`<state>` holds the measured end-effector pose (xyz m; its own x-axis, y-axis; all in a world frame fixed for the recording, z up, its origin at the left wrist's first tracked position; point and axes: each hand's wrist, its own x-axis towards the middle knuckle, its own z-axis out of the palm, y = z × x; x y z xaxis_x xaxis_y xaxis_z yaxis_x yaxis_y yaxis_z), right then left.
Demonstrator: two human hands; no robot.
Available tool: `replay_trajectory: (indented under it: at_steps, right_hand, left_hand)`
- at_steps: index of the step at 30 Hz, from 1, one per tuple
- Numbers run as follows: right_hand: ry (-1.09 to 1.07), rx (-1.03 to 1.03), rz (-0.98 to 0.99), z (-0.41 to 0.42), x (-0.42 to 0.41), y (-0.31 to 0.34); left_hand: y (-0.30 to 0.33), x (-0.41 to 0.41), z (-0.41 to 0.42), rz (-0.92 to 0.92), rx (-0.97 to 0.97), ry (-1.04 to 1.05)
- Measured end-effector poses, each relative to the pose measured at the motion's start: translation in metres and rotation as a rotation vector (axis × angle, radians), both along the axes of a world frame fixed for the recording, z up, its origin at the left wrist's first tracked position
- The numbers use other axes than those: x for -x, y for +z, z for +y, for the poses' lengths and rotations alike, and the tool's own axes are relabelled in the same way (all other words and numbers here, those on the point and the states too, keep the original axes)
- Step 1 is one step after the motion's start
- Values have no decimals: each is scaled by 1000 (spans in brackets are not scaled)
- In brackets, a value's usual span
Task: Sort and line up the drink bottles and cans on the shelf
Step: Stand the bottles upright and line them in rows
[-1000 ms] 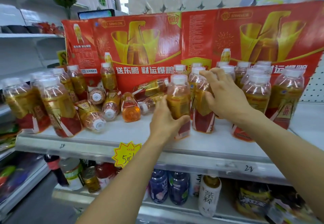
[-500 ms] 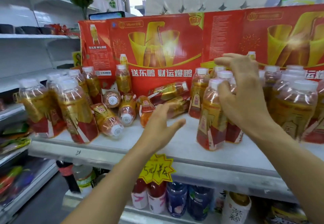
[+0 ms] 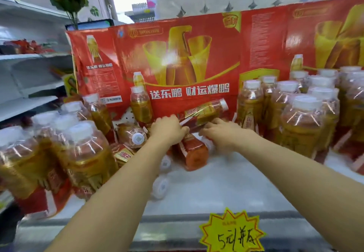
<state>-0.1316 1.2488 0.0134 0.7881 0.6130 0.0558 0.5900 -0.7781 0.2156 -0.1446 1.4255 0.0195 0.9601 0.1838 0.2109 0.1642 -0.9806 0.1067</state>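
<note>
Both hands are in the toppled pile: left hand and right hand curl around fallen energy-drink bottles. Next, I'd guess, stand them upright beside the right-hand rows.

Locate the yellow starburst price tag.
Head view, bottom right of centre: the yellow starburst price tag hangs on the front edge of the shelf, below the right forearm.

A small shop: white metal shelf stocked with clear plastic amber drink bottles, yellow starburst handwritten price tag at 5 o'clock.
</note>
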Motion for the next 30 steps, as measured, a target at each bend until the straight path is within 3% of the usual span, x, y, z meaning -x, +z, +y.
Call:
replay_trajectory:
  at_steps: [4,7,11,15,21,26,30]
  right_hand:
    - [13,27,-155,7,-8,-15]
    - [19,-14,-160,5,-11,-20]
    - [32,-84,-124,1,-12,-22]
    - [41,-88,-104,-1,-15,-22]
    - [23,-70,-97,3,-14,-20]
    - [9,-106,-46,1,-12,-14]
    - [-37,-264,-2,-8,-7,1]
  left_hand:
    - [5,-20,3,76,-62,96]
    - [10,-33,2,124,-69,133]
    - [10,-58,-2,-59,8,-72]
    - [10,-84,-20,-21,116,-270]
    - [13,-105,-33,-11,-91,-305]
    - [12,-107,-28,-36,-84,-333]
    - [12,-106,-19,-69,7,-329]
